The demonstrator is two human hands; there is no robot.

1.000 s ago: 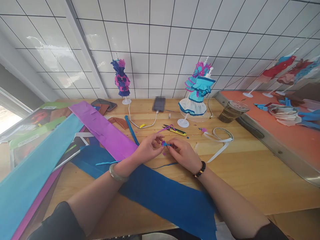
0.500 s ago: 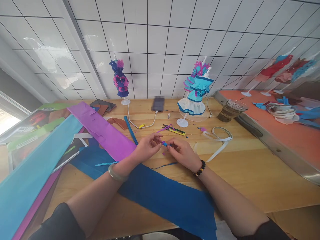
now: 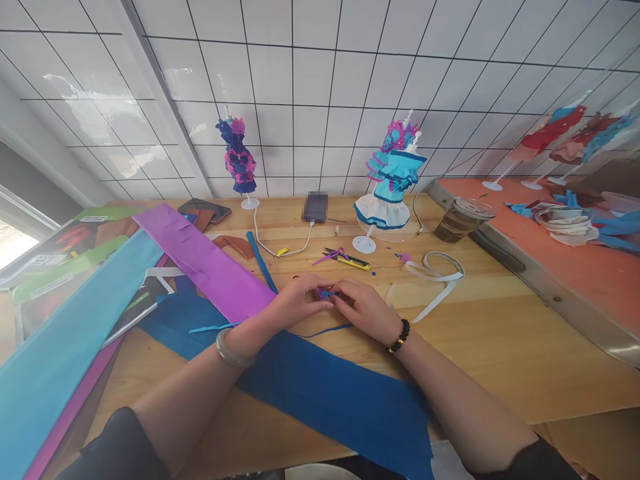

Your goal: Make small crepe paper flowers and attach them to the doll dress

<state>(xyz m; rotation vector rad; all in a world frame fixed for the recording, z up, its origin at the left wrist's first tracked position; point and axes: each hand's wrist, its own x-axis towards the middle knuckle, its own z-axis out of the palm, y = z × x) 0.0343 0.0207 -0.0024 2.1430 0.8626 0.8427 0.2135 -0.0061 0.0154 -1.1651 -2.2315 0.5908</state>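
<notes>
A tiny purple-and-blue crepe paper piece (image 3: 325,293), gathered like a small bow or flower, sits between my hands above the table. My left hand (image 3: 301,298) has its fingers curled around the left side of it. From the right, the fingertips of my right hand (image 3: 361,305) pinch its blue end. Under my left wrist lie a wide purple crepe paper strip (image 3: 215,263) and a dark blue crepe paper strip (image 3: 330,393). Just beyond the hands are a yellow utility knife (image 3: 354,263) and a thin purple strip (image 3: 325,257).
Small mannequins in paper dresses (image 3: 240,160) (image 3: 393,187) stand by the tiled wall. A roll of white tape (image 3: 445,263) and a plastic cup (image 3: 463,220) are at right, beside an orange surface (image 3: 575,267). A light blue strip (image 3: 80,300) lies at left; a white cable (image 3: 300,248) runs behind.
My left hand has shifted slightly right, its fingers closing in over the small paper piece. Both hands are closer together. The thin purple strip now lies apart from my left fingers.
</notes>
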